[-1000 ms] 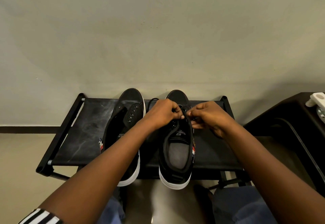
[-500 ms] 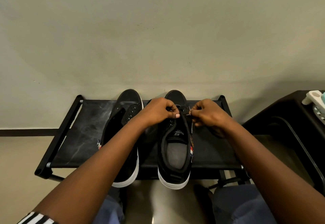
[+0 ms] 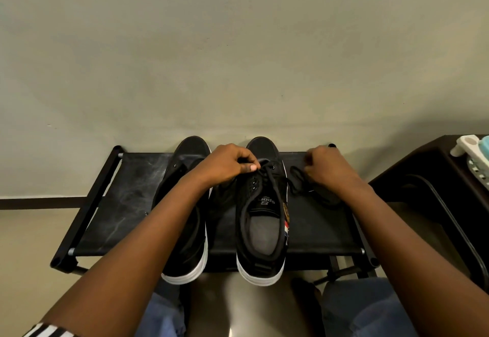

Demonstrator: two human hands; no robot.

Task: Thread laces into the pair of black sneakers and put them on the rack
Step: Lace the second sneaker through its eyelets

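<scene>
Two black sneakers with white soles stand side by side on a low black rack [image 3: 124,204], toes toward the wall. The left sneaker [image 3: 185,244] shows bare eyelets, partly covered by my left forearm. The right sneaker [image 3: 262,230] has a black lace [image 3: 275,177] running through its upper eyelets. My left hand [image 3: 227,164] pinches the lace at the top of the right sneaker's tongue. To the right of that sneaker, my right hand [image 3: 328,169] is curled round the loose loops of the lace, above the rack.
A plain wall rises close behind the rack. A dark table [image 3: 434,183] stands at the right with a white and teal object [image 3: 473,146] on it. My knees in blue jeans [image 3: 370,310] are just in front of the rack.
My right hand has pulled away to the right from the sneaker's eyelets, drawing the lace out with it. My left hand stays at the top of the tongue.
</scene>
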